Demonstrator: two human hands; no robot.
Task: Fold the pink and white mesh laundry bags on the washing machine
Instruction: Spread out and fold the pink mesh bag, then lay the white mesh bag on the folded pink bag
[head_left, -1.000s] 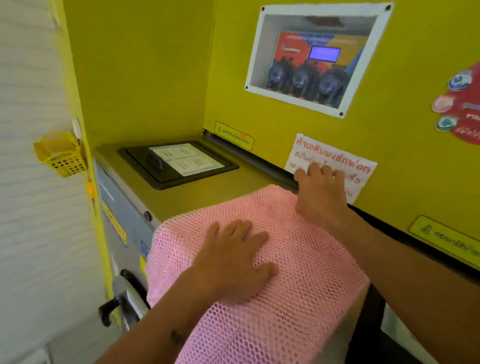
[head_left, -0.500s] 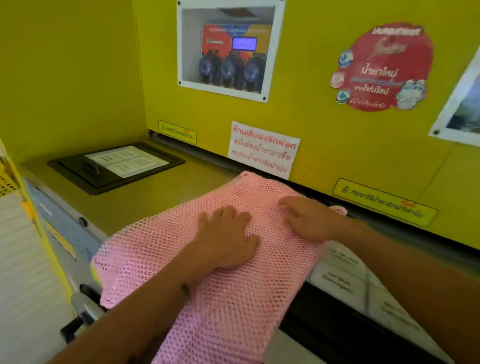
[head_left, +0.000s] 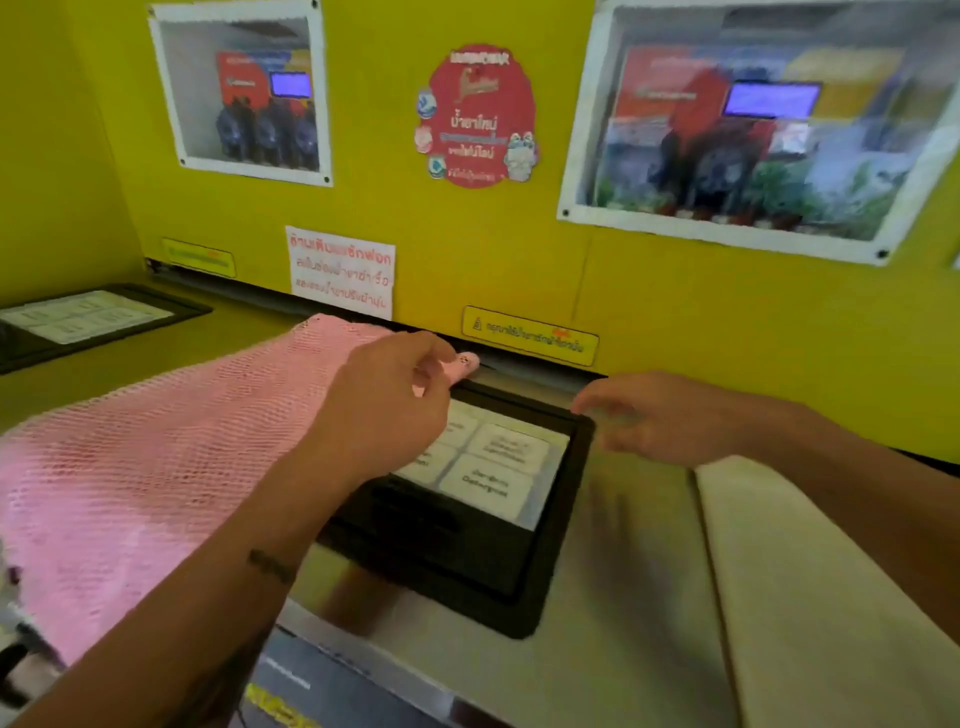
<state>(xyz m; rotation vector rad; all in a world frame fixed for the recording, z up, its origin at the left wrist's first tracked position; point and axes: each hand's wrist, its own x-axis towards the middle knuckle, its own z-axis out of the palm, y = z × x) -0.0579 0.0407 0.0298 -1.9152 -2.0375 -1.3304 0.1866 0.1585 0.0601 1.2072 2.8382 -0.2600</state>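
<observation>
Pink bag (head_left: 156, 467) light, limp, snaggy mesh; left hand (head_left: 384, 410) pinches its 1 o'clock corner, right hand (head_left: 670, 418) loose, empty; grip corners.

The view has swung right — a second wall window (head_left: 748, 130) and a cream cloth (head_left: 810, 597) now show. The left hand (head_left: 384, 410) has left the flat of the pink bag (head_left: 156, 457) and pinches its far right corner. The right hand (head_left: 660, 418) has come off the bag — it hovers, fingers loose, past the black hatch (head_left: 550, 571).
</observation>
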